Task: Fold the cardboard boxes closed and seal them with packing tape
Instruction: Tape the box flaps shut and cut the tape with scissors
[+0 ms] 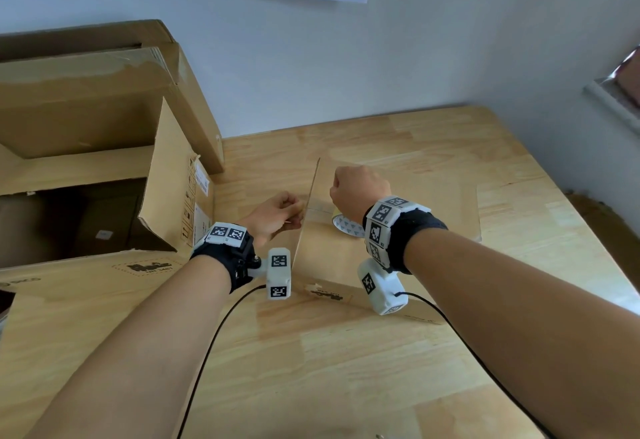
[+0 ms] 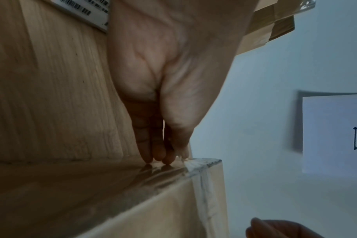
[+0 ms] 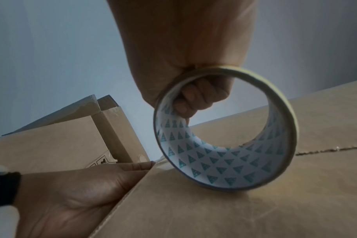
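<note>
- The closed cardboard box [image 1: 398,203] is plain brown, with a clear strip of tape [image 2: 169,173] glossy over its left top edge and running down the left side; a jagged seam crosses its top face in the right wrist view.
- It sits on the wooden bench [image 1: 346,352] towards the far edge, roughly mid-width, between the two forearms.
- The tape roll [image 3: 224,128] is a thin ring with a white inner liner printed with teal triangles; it stands on edge on the box top.
- The right hand [image 1: 358,185] is curled through the roll, fingers [image 3: 194,98] hooked inside the ring, gripping it above the box top.
- The left hand [image 1: 277,213] is at the box's left edge, its nearly straight fingertips [image 2: 151,154] pressing the tape against the side just below that edge.
- A larger open box [image 1: 86,161] stands at the bench's left edge, flaps raised, just beside the left hand.
</note>
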A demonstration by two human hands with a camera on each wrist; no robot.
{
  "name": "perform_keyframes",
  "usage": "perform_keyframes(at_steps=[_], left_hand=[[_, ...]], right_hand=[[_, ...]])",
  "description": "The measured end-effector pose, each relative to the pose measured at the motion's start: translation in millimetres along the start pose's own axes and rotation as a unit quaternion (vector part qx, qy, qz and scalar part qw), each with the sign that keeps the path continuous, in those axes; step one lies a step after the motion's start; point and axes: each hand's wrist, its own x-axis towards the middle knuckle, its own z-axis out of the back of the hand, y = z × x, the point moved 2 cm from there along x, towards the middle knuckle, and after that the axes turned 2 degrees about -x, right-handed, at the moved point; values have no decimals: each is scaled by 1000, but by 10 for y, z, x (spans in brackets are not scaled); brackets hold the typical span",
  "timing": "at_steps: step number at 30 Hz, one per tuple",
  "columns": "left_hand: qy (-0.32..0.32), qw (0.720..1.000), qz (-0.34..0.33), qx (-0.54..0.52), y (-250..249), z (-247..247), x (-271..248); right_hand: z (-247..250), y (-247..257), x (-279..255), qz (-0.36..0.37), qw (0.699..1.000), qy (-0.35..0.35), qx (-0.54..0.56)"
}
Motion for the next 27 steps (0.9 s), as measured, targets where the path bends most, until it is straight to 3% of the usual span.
perform_keyframes(at_steps=[5, 14, 16, 19, 20, 23, 25, 27], left_hand=[[21, 1000, 13, -7, 68, -33, 32], [59, 993, 58, 84, 46, -62, -30], [52, 988, 78, 124, 13, -62, -44], [25, 952, 107, 286, 78, -45, -56], [32, 947, 119, 295, 123, -46, -69], [57, 958, 136, 244, 138, 5, -113], [26, 973, 90, 211, 41, 62, -140], [5, 993, 43, 108, -48, 56, -171]], right_hand=[[-17, -17, 9, -2, 1000, -8, -5], [-27, -3, 14, 1, 1000, -15, -8], [-19, -7, 9, 0, 1000, -16, -8], [-11, -12, 4, 0, 1000, -17, -8], [-12, -14, 7, 1, 1000, -17, -8], [-23, -17, 12, 1, 1000, -16, 0], [-28, -16, 19, 2, 1000, -18, 4], [-28, -20, 22, 1, 1000, -17, 5]])
